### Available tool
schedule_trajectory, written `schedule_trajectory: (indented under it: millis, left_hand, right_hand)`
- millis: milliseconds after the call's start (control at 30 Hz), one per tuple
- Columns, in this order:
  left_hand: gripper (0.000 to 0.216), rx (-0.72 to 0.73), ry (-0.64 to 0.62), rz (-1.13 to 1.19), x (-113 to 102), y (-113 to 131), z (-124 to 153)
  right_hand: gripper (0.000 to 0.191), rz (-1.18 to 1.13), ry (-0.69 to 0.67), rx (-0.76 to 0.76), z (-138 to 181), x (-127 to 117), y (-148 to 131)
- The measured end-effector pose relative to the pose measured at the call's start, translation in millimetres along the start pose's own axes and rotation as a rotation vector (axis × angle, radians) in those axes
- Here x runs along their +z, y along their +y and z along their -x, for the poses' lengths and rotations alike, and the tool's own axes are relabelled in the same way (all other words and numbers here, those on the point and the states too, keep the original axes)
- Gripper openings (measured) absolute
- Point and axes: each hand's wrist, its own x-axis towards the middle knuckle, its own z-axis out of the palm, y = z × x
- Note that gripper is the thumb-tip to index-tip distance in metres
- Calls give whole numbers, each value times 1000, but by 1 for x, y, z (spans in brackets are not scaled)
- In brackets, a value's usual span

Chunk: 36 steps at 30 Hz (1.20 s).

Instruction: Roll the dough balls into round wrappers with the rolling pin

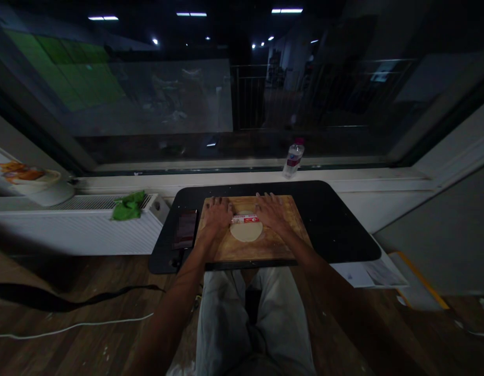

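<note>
A round, flat sheet of pale dough (246,232) lies on a wooden board (226,253). Across its far part runs a rolling pin (245,219) with a white and red label. Only the pin's middle shows; its ends are hidden beneath my palms. My left hand (219,211) rests on the pin's left end, fingers stretched forward over the board. On the right end lies my right hand (271,210), its fingers spread and pointing at the window. Neither hand appears wrapped round the pin.
The board sits on a black table (335,224) with rounded corners. A phone (186,228) lies left of the board. Behind, a water bottle (294,158) stands on the windowsill (242,179). To the left, a green cloth (128,206) hangs on the radiator (108,235).
</note>
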Motion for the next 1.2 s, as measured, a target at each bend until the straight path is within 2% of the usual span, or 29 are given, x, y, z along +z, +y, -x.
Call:
schedule_trajectory:
  millis: [300,800,1200]
  left_hand:
    - [46,70,3,-22,7,-3,8]
    - [42,106,21,-12,7,-5,29]
    - [49,125,15,-7,15,-9,31]
  right_hand:
    - [60,-17,167,-11,21,18,1]
    - [59,1,244,-23,60,19,-6]
    - [60,-6,287,23,90,23,-17]
